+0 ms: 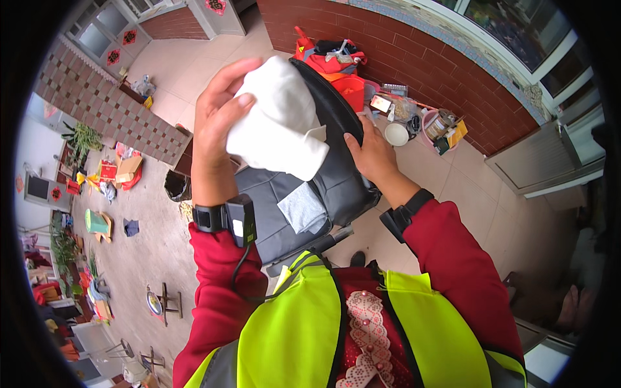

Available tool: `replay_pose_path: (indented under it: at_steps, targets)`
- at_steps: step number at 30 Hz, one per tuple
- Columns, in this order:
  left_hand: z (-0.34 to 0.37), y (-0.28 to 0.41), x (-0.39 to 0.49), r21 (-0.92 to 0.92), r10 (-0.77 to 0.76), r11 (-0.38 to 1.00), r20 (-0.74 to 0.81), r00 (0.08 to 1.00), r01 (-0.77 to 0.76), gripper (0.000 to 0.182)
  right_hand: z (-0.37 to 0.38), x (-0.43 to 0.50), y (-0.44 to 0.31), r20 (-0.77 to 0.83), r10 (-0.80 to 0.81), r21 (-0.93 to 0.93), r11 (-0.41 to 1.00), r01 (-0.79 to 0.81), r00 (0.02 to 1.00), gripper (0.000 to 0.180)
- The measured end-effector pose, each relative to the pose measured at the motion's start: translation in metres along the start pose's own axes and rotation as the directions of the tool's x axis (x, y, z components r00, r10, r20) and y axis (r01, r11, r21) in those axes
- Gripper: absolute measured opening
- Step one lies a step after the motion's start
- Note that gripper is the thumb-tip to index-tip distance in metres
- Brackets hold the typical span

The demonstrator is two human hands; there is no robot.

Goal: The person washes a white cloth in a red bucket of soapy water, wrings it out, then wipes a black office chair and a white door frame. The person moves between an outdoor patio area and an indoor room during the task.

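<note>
A black leather-look padded chair [339,189] stands before me, its raised edge curving up towards the wall. My left hand [220,111] holds a bunched white cloth [279,121] above it, with fingers and thumb on the cloth's left side. On the chair's raised edge rests my right hand [371,150], thumb on the near face and fingers at the rim. A folded light grey cloth [304,208] lies on the black padding, below the white cloth. Part of the padding is hidden behind the white cloth.
By the brick wall are a red bag [330,60], a red bucket [350,91], a white bowl [396,134] and a pink basin [436,128] holding packets. Left of the chair stand a tiled pillar [121,97] and a bin with a black liner [177,186]. A small stool [167,304] stands further off.
</note>
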State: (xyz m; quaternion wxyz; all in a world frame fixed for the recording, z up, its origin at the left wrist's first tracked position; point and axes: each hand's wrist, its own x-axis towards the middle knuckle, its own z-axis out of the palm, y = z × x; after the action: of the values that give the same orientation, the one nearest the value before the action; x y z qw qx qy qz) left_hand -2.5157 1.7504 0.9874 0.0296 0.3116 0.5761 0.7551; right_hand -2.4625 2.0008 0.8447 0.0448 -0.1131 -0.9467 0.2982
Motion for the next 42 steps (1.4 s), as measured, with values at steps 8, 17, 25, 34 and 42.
replay_pose_path:
  at_steps: [8, 17, 25, 34, 42]
  targets:
    - [0.056, -0.164, 0.041, 0.966, -0.039, 0.249, 0.089, 0.995, -0.077, 0.073, -0.011, 0.000, -0.009, 0.128, 0.131, -0.037, 0.991, -0.127, 0.983, 0.065]
    - [0.043, -0.215, 0.061, 0.953, 0.074, 0.302, -0.055, 0.996, 0.030, 0.061, -0.002, -0.002, -0.006, -0.040, 0.032, -0.002, 0.999, -0.032, 0.999, 0.064]
    - [-0.003, -0.237, 0.129, 0.966, -0.123, 0.148, -0.193, 0.973, 0.211, 0.071, -0.002, 0.005, -0.004, -0.049, 0.054, 0.005, 0.999, -0.053, 0.997, 0.067]
    - [0.015, -0.216, 0.104, 0.979, -0.145, 0.194, -0.040, 0.989, 0.068, 0.058, 0.001, 0.006, 0.001, -0.234, -0.016, 0.108, 0.993, 0.042, 0.972, 0.061]
    - [0.100, -0.180, 0.009, 0.947, -0.036, 0.288, 0.163, 0.986, -0.146, 0.050, 0.015, 0.014, 0.042, -0.669, 0.166, 0.510, 0.812, 0.285, 0.725, 0.045]
